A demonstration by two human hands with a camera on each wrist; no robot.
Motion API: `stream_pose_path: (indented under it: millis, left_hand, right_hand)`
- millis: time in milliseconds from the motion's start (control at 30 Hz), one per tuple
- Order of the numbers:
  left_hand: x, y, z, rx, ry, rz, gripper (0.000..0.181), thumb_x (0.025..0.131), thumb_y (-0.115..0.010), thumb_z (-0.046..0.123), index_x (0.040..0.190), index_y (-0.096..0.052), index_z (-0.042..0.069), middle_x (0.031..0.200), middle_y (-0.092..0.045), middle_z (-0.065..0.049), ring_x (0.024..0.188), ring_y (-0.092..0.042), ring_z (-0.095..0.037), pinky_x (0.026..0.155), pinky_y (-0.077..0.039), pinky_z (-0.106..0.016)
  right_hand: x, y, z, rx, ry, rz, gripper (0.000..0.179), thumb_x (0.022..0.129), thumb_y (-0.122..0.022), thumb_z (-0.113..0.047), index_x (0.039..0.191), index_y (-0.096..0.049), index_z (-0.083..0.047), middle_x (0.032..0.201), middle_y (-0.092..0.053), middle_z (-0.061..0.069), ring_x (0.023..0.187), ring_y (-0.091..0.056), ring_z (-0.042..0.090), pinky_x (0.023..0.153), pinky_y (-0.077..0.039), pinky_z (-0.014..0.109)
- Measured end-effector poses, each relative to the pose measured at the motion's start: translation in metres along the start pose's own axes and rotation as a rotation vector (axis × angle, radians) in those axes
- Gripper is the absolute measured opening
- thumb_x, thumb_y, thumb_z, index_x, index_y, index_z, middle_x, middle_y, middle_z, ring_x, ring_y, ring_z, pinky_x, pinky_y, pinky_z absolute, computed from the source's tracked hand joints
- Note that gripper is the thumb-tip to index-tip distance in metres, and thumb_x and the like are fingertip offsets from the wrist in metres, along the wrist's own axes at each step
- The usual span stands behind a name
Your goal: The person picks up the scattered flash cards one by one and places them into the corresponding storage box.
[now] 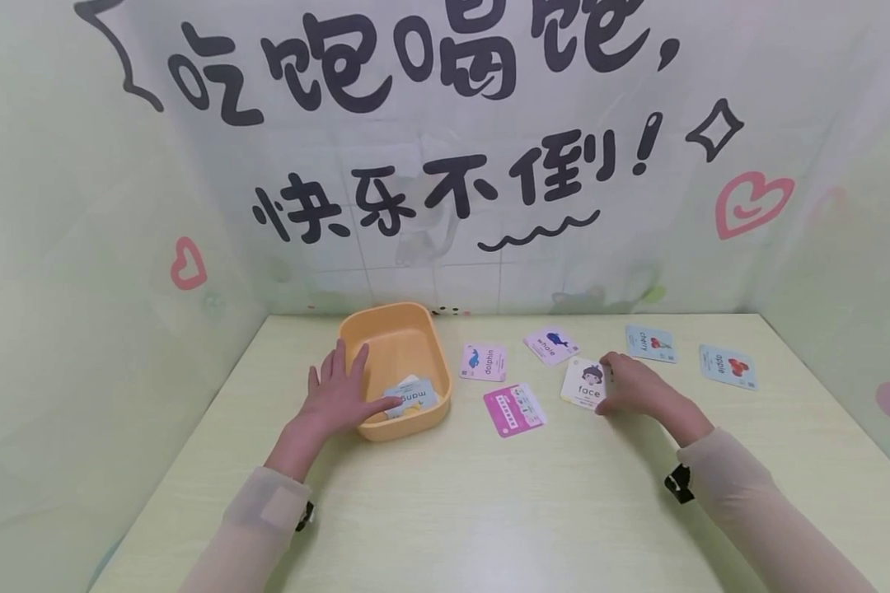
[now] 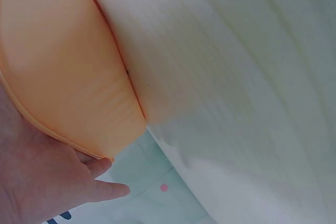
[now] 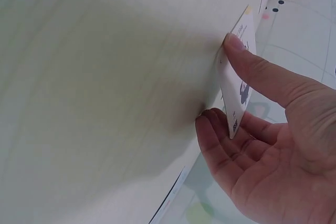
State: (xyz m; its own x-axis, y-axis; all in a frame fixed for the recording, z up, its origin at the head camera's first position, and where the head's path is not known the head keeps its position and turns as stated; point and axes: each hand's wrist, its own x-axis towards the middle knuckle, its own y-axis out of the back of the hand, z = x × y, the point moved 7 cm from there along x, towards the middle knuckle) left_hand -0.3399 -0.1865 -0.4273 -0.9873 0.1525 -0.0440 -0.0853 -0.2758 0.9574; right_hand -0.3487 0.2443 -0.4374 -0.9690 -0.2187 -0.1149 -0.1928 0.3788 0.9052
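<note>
Right hand [image 1: 638,389] pinches the white "face" card [image 1: 583,384] between thumb and curled fingers, at the table's right half; left hand [image 1: 332,401], fingers spread loosely and gripping nothing, touches the rim of the orange tub [image 1: 400,352]; inside, at its near end, lies a blue "mango" card [image 1: 419,392], whatever is under it mostly hidden; dolphin card [image 1: 482,362] and pink card [image 1: 514,410] lie between tub and right hand

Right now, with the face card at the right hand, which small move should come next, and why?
Perhaps raise the face card straight up: the right hand pinches it, and the whale card lies close by, so sliding might disturb that one.
</note>
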Motion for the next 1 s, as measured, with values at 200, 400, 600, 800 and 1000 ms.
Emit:
stream_pose_path:
  millis: [200, 400, 600, 800, 1000]
  left_hand:
    - [-0.0005, -0.0002, 0.0, -0.004, -0.002, -0.002, 0.116, 0.08, -0.063, 0.073, 0.16, -0.012, 0.006, 0.164, 0.008, -0.03, 0.15, -0.005, -0.052, 0.116, -0.003, -0.076]
    - [-0.0016, 0.0004, 0.0007, -0.006, -0.004, 0.0, 0.115, 0.081, -0.063, 0.072, 0.161, -0.011, 0.007, 0.164, 0.008, -0.03, 0.15, -0.004, -0.052, 0.116, -0.003, -0.075]
    - [-0.0017, 0.0006, 0.0012, -0.003, -0.007, 0.002, 0.116, 0.081, -0.063, 0.073, 0.16, -0.011, 0.006, 0.164, 0.007, -0.031, 0.15, -0.004, -0.053, 0.115, -0.003, -0.076]
    - [-0.0023, 0.0003, 0.0006, -0.001, -0.004, -0.002, 0.116, 0.081, -0.062, 0.073, 0.16, -0.01, 0.006, 0.164, 0.008, -0.031, 0.15, -0.004, -0.052, 0.116, -0.003, -0.075]
    - [-0.0032, 0.0006, 0.0003, -0.002, 0.001, -0.002, 0.115, 0.082, -0.063, 0.071, 0.161, -0.01, 0.007, 0.164, 0.009, -0.03, 0.15, -0.003, -0.052, 0.116, -0.003, -0.075]
  right_hand:
    - [-0.0008, -0.0013, -0.0028, 0.042, 0.014, -0.006, 0.085, 0.071, -0.086, -0.011, 0.137, -0.04, 0.017, 0.125, -0.055, 0.034, 0.107, -0.058, 0.042, 0.098, -0.049, 0.056]
    - [-0.0017, -0.0013, -0.0034, 0.034, 0.013, -0.004, 0.082, 0.074, -0.085, -0.01, 0.137, -0.039, 0.017, 0.126, -0.053, 0.036, 0.11, -0.057, 0.045, 0.1, -0.047, 0.058]
    - [-0.0016, -0.0029, -0.0029, 0.042, -0.002, -0.017, 0.081, 0.078, -0.083, -0.009, 0.139, -0.037, 0.016, 0.13, -0.049, 0.037, 0.115, -0.054, 0.047, 0.103, -0.045, 0.06]
    - [-0.0006, -0.0022, -0.001, 0.091, -0.034, -0.012, 0.069, 0.085, -0.075, -0.004, 0.14, -0.038, 0.014, 0.13, -0.049, 0.036, 0.112, -0.054, 0.043, 0.099, -0.048, 0.056]
    - [0.0002, -0.0014, 0.0004, 0.141, -0.043, -0.015, 0.056, 0.091, -0.064, 0.001, 0.14, -0.04, 0.011, 0.124, -0.054, 0.034, 0.099, -0.057, 0.034, 0.076, -0.053, 0.037]
